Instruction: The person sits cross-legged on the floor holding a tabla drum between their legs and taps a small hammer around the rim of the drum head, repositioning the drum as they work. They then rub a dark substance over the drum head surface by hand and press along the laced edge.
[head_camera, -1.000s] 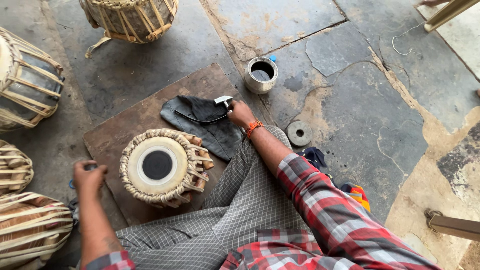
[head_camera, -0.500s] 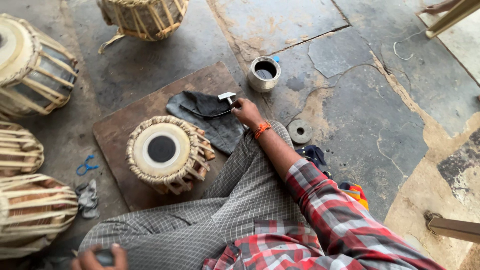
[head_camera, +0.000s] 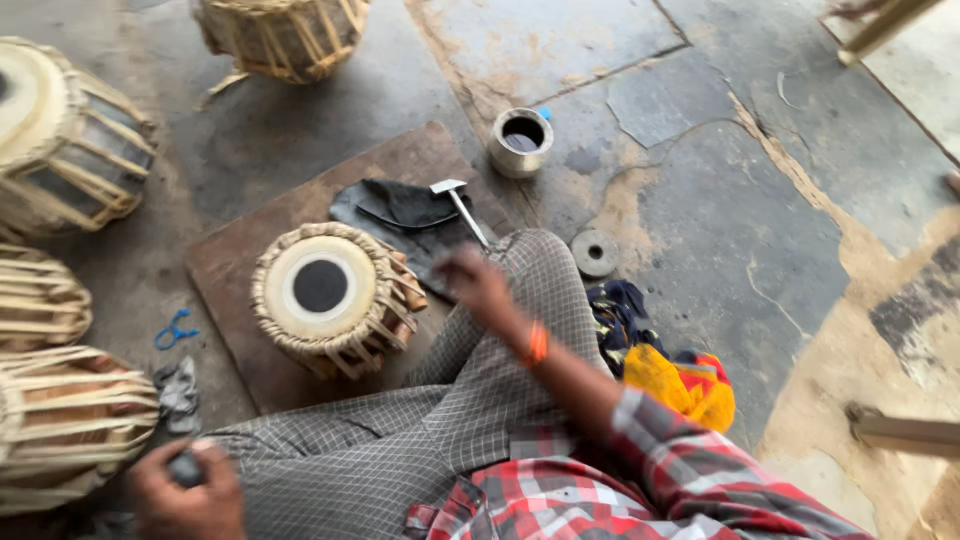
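A small tabla drum (head_camera: 325, 295) with a pale skin and black centre spot lies on a brown wooden board (head_camera: 235, 270). Behind it a small metal hammer (head_camera: 455, 200) rests on a dark cloth (head_camera: 395, 210), its handle pointing towards my knee. My right hand (head_camera: 478, 285) hovers just short of that handle, blurred by motion, with nothing seen in it. My left hand (head_camera: 190, 490) is at the bottom left beside my thigh, closed around a small dark object (head_camera: 185, 468).
Several rope-laced drums stand at the left (head_camera: 70, 150) (head_camera: 60, 420) and one at the top (head_camera: 280, 35). A metal cup (head_camera: 520, 140) and a round metal disc (head_camera: 595, 252) sit on the stone floor. Blue scissors (head_camera: 175, 328) lie left of the board; coloured cloths (head_camera: 670, 360) lie by my right leg.
My right hand has let go of the hammer and drawn back towards my knee. My left hand has dropped from beside the drum to my thigh, holding a small dark object.
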